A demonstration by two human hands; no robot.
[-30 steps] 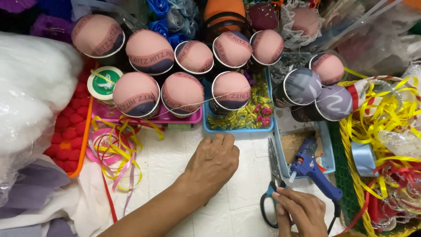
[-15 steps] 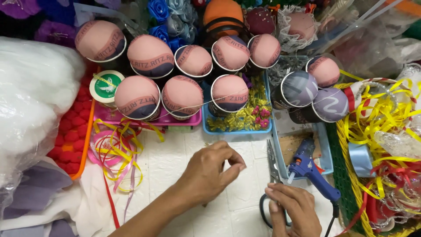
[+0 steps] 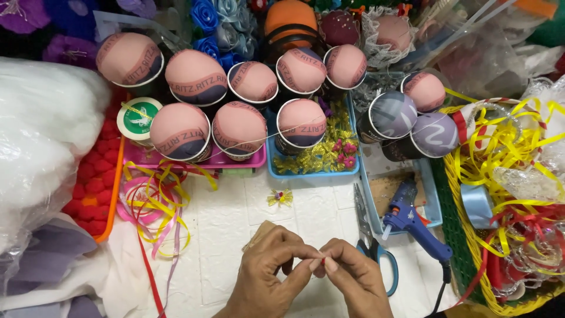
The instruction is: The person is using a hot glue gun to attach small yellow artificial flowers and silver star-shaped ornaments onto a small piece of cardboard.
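Below the small gold bow [image 3: 280, 197] now lying uncovered, the left hand [image 3: 268, 274] has drawn back to meet the right hand [image 3: 353, 277], both pinching one tiny red bead [image 3: 322, 257].

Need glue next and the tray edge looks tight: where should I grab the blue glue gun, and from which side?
Probably the handle: the blue glue gun lies with its nozzle pointing up-left over the light blue tray and its handle slanting down-right onto open white surface. Come from the lower right, clear of the scissors, wrapping across the handle above the cord.
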